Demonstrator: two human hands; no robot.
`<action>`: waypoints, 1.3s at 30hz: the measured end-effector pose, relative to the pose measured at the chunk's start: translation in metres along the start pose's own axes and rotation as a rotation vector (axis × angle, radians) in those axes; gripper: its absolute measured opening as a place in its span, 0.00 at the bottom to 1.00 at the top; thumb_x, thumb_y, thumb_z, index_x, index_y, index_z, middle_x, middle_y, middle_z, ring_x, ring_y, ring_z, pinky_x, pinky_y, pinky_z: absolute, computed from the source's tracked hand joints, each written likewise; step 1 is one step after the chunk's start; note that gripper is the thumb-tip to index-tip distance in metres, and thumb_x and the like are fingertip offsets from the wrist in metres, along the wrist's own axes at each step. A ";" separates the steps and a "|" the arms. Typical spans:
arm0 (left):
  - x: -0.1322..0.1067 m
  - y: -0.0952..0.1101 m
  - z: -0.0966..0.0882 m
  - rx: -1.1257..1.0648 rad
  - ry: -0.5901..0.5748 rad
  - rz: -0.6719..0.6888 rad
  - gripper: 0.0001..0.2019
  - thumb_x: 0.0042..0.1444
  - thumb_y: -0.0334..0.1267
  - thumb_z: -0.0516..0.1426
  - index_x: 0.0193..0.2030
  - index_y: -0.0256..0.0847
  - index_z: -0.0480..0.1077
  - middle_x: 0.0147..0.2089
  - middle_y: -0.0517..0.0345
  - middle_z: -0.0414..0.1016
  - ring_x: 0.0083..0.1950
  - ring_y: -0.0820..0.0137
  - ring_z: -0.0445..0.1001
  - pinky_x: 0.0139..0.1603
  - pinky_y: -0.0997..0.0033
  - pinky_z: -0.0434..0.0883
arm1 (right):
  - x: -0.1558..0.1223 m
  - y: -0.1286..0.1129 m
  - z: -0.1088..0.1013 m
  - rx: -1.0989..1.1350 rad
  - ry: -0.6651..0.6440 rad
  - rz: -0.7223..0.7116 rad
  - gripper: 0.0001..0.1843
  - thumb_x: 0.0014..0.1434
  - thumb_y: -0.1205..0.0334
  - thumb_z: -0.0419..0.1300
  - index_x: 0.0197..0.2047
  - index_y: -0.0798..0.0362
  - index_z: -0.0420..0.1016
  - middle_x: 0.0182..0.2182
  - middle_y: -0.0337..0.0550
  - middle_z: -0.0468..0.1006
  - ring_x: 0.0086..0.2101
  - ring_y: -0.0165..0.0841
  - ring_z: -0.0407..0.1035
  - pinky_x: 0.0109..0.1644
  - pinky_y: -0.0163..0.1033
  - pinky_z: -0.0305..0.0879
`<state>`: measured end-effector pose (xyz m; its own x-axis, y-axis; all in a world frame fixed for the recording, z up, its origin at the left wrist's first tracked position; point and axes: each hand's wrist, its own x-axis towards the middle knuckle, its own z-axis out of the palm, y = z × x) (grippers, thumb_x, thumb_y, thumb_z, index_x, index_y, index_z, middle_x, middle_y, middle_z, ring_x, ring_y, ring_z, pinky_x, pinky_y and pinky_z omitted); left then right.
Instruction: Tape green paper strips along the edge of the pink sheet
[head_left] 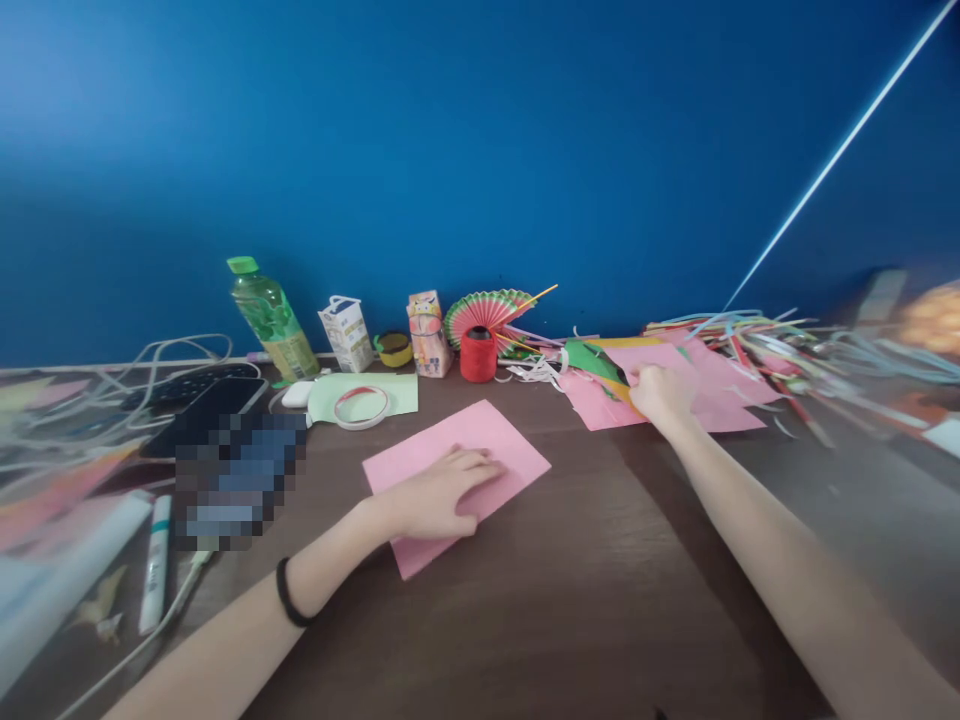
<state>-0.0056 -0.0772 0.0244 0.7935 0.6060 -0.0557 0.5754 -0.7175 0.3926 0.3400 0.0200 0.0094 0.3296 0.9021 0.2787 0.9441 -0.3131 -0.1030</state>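
Head view shows a plain, pale-pink sheet of paper [480, 430] lying flat and askew on the dark desk [570, 580], its straight edges and corners showing around the left hand [435, 495]. That hand is resting palm down across it, fingers extended and slightly parted. To the right, the right hand [662, 398] is curling its fingers against overlapping pink papers [724, 395]; whether it is pinching one, I cannot tell. Those papers are spreading unevenly beside a green-and-yellow patterned piece [589, 360].
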 end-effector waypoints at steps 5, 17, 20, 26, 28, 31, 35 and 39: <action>0.004 0.010 0.007 -0.059 0.053 0.046 0.26 0.48 0.36 0.56 0.56 0.44 0.62 0.54 0.51 0.65 0.60 0.60 0.57 0.63 0.57 0.52 | -0.002 -0.016 0.013 0.038 0.122 -0.243 0.18 0.54 0.69 0.48 0.48 0.57 0.68 0.46 0.53 0.73 0.46 0.42 0.65 0.44 0.43 0.57; 0.004 0.003 0.015 -0.075 0.111 0.106 0.25 0.50 0.33 0.54 0.57 0.43 0.62 0.49 0.51 0.66 0.58 0.62 0.59 0.63 0.60 0.53 | 0.019 -0.058 0.026 0.081 0.020 -0.264 0.15 0.56 0.68 0.48 0.37 0.61 0.75 0.40 0.60 0.73 0.44 0.46 0.65 0.42 0.45 0.57; 0.004 0.003 0.017 -0.074 0.122 0.104 0.24 0.50 0.33 0.54 0.57 0.42 0.62 0.50 0.51 0.66 0.57 0.63 0.60 0.63 0.60 0.52 | 0.019 -0.060 0.026 0.119 0.044 -0.228 0.15 0.56 0.68 0.48 0.33 0.61 0.75 0.38 0.61 0.73 0.43 0.47 0.66 0.41 0.45 0.57; 0.005 0.004 0.017 -0.101 0.123 0.098 0.24 0.49 0.32 0.54 0.56 0.42 0.63 0.50 0.51 0.66 0.57 0.62 0.60 0.62 0.60 0.53 | 0.025 -0.053 0.019 0.267 0.185 -0.104 0.18 0.57 0.67 0.43 0.38 0.61 0.73 0.38 0.58 0.72 0.37 0.41 0.67 0.38 0.42 0.59; 0.005 0.004 0.017 -0.132 0.126 0.097 0.24 0.49 0.32 0.54 0.55 0.42 0.64 0.50 0.51 0.66 0.57 0.62 0.60 0.61 0.60 0.55 | 0.030 -0.051 0.015 0.315 0.252 -0.060 0.18 0.57 0.68 0.41 0.40 0.61 0.71 0.39 0.57 0.72 0.38 0.40 0.67 0.39 0.41 0.59; 0.006 0.001 0.016 -0.225 0.148 0.086 0.22 0.51 0.32 0.53 0.54 0.42 0.65 0.51 0.50 0.66 0.58 0.63 0.60 0.60 0.60 0.56 | 0.034 -0.051 0.007 0.515 0.431 -0.032 0.15 0.57 0.67 0.43 0.39 0.59 0.69 0.36 0.54 0.73 0.37 0.38 0.67 0.42 0.41 0.60; 0.009 -0.007 0.019 -0.463 0.219 0.024 0.17 0.53 0.33 0.52 0.51 0.40 0.68 0.51 0.50 0.70 0.52 0.64 0.67 0.58 0.59 0.59 | 0.023 -0.061 -0.014 0.830 0.676 -0.158 0.10 0.56 0.64 0.47 0.33 0.54 0.68 0.32 0.48 0.73 0.35 0.36 0.67 0.42 0.41 0.62; 0.015 -0.016 0.023 -0.794 0.398 -0.107 0.14 0.55 0.36 0.52 0.48 0.40 0.68 0.44 0.51 0.73 0.46 0.66 0.71 0.52 0.61 0.64 | 0.000 -0.079 -0.047 0.992 0.696 -0.248 0.10 0.57 0.59 0.47 0.34 0.54 0.67 0.32 0.46 0.72 0.34 0.34 0.67 0.40 0.40 0.62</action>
<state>0.0012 -0.0643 -0.0035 0.5307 0.8365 0.1365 0.2185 -0.2906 0.9316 0.2653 0.0310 0.0621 0.3615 0.4603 0.8108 0.6688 0.4779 -0.5695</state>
